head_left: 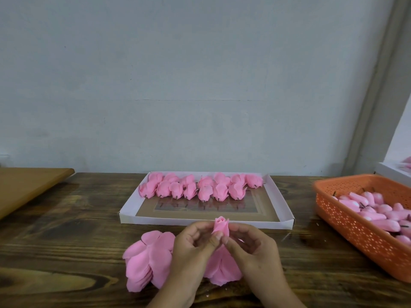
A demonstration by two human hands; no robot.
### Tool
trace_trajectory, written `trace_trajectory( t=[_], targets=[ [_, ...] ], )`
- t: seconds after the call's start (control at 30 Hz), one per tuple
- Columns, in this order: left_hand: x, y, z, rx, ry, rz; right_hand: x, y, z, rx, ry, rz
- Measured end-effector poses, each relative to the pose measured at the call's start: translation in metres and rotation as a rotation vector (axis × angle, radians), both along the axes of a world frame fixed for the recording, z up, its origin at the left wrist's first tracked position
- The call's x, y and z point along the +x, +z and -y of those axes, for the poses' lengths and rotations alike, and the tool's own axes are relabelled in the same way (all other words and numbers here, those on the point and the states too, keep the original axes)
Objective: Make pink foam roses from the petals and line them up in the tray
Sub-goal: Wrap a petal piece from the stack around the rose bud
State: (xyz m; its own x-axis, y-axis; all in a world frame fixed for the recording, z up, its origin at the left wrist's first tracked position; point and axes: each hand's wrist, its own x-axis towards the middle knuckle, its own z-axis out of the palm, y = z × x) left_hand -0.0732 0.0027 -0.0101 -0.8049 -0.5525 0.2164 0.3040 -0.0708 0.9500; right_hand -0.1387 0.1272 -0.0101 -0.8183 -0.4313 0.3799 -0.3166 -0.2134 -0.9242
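Note:
A small pink rose bud [220, 226] stands upright between my hands, just in front of the white tray [209, 223]. My left hand [191, 247] pinches its base from the left, and my right hand [251, 247] pinches it from the right. Below my hands lies a stack of flat pink foam petals [149, 258], part of it hidden under my wrists. Two rows of finished pink roses [200, 187] fill the far end of the tray; its near half shows bare brown card.
An orange perforated basket [355, 232] of pink buds with dark stems sits at the right on the dark wooden table [66, 230]. A tan board [26, 185] lies at the far left. A white box edge [393, 174] shows behind the basket. A pale wall rises behind.

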Motion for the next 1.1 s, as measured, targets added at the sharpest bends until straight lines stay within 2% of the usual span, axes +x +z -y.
trace_trajectory(
  t=[0.23, 0.63, 0.8, 1.1],
  targets=[
    [0.0, 0.001, -0.003, -0.087, 0.011, -0.013, 0.0, 0.004, 0.0, -0.04, -0.036, 0.056],
    [-0.003, 0.0, -0.004, -0.049, 0.094, -0.078, 0.013, 0.014, 0.004, -0.113, 0.101, 0.082],
    [-0.004, -0.003, -0.006, -0.109, 0.165, -0.105, 0.013, 0.011, 0.004, -0.088, 0.045, 0.078],
    [-0.007, -0.01, -0.015, -0.175, 0.221, -0.031, 0.014, 0.007, 0.006, -0.041, -0.075, 0.073]
  ],
)
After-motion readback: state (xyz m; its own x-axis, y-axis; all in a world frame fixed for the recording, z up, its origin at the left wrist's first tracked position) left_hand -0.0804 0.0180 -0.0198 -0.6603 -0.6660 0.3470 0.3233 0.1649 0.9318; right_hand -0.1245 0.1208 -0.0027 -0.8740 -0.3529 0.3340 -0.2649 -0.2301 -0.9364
